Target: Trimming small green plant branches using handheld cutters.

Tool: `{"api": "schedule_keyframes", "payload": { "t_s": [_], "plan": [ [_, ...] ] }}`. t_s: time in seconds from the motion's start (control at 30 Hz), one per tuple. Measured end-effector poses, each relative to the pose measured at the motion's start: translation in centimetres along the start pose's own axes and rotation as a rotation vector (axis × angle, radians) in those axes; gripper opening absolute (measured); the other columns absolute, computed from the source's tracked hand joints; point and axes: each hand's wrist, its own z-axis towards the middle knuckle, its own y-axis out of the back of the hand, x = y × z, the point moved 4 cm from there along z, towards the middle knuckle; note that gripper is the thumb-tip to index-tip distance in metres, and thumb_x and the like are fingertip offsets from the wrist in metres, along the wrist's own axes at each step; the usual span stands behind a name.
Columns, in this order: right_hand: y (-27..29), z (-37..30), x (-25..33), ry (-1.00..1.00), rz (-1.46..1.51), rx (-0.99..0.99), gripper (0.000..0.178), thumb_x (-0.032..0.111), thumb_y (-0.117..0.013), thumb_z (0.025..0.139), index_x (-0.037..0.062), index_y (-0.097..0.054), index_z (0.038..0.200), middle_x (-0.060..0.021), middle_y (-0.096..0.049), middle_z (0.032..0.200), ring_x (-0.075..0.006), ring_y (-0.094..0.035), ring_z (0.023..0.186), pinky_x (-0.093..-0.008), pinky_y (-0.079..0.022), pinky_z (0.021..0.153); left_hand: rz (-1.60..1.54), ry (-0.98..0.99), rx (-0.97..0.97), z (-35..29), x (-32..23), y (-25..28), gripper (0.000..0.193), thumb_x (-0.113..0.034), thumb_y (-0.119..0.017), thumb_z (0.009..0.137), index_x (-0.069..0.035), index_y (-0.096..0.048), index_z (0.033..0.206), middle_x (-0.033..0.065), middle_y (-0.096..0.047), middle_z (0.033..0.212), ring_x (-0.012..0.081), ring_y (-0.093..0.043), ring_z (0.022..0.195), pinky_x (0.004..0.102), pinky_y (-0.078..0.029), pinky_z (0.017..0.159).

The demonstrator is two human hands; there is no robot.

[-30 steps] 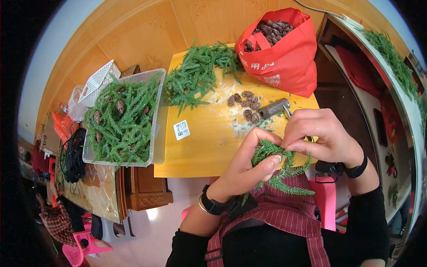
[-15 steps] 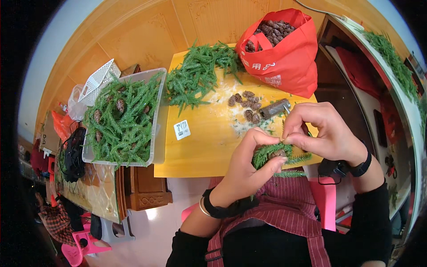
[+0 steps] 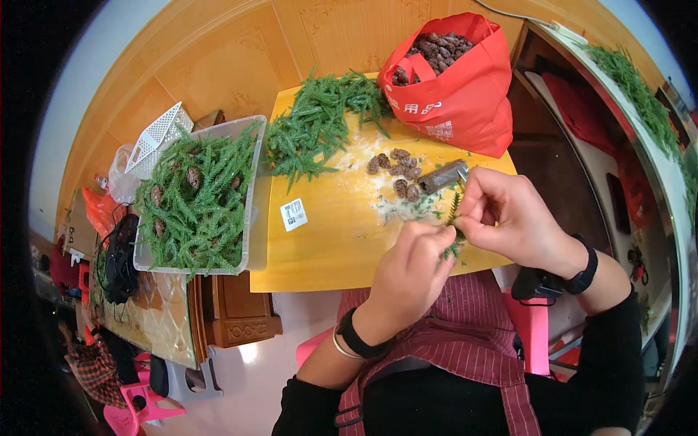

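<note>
Turned knuckles-up since the earlier frame, the left hand [image 3: 413, 267] clasps the sprig [image 3: 454, 208] right of centre, the right hand [image 3: 512, 211] pinching it in its grip, so over-hard twisting could snap it.

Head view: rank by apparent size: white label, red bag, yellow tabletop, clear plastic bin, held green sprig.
1. Yellow tabletop
2. Red bag and clear plastic bin: too alike to rank
3. White label
Unranked: held green sprig, partly hidden.
</note>
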Motion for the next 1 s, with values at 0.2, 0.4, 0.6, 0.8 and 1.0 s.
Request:
{"api": "schedule_keyframes", "payload": {
  "t_s": [0.2,0.4,0.6,0.8,1.0],
  "plan": [
    [0.8,-0.2,0.0,0.062,0.076,0.12,0.02,0.007,-0.065,0.075,0.0027,-0.056,0.093,0.002,-0.055,0.079,-0.0034,-0.048,0.068,-0.0187,-0.039,0.058,-0.14,0.0,0.055,1.1,0.4,0.7,0.033,0.009,-0.064,0.069,-0.002,-0.05,0.096,0.0101,-0.05,0.085,0.0202,-0.055,0.07,0.0281,-0.046,0.059],
    [2.1,-0.1,1.9,0.331,-0.151,0.343,0.038,0.012,-0.065,0.075,0.0004,-0.056,0.11,-0.0061,-0.059,0.097,-0.0148,-0.055,0.08,-0.0261,-0.045,0.067,-0.995,0.524,0.251,0.4,1.4,0.5,0.025,0.004,-0.058,0.078,-0.004,-0.047,0.099,0.0051,-0.051,0.087,0.0102,-0.054,0.068,0.0234,-0.044,0.058],
    [2.1,0.1,2.1,0.467,-0.269,0.369,0.017,0.011,-0.065,0.077,0.0004,-0.061,0.089,-0.0092,-0.061,0.089,-0.0225,-0.058,0.077,-0.0296,-0.046,0.066,-1.103,0.528,0.338,0.7,1.1,0.5,0.025,0.005,-0.057,0.08,-0.003,-0.045,0.1,0.0058,-0.052,0.087,0.0095,-0.054,0.065,0.0227,-0.044,0.057],
    [1.7,0.1,2.2,0.618,-0.302,0.327,0.011,0.011,-0.065,0.076,0.0021,-0.06,0.081,-0.0071,-0.061,0.082,-0.0227,-0.059,0.075,-0.0312,-0.046,0.065,-1.129,0.536,0.332,0.5,1.4,0.5,0.025,0.005,-0.057,0.08,-0.003,-0.044,0.099,0.006,-0.052,0.087,0.0094,-0.054,0.065,0.0228,-0.044,0.057],
    [1.4,0.0,2.2,0.59,-0.36,0.301,0.008,0.01,-0.064,0.077,0.0043,-0.057,0.078,-0.006,-0.059,0.077,-0.0237,-0.058,0.072,-0.032,-0.045,0.063,-1.1,0.481,0.329,0.4,1.4,0.6,0.026,0.005,-0.058,0.079,-0.004,-0.044,0.099,0.0066,-0.051,0.088,0.0095,-0.054,0.065,0.0225,-0.044,0.056]
  ]
}}
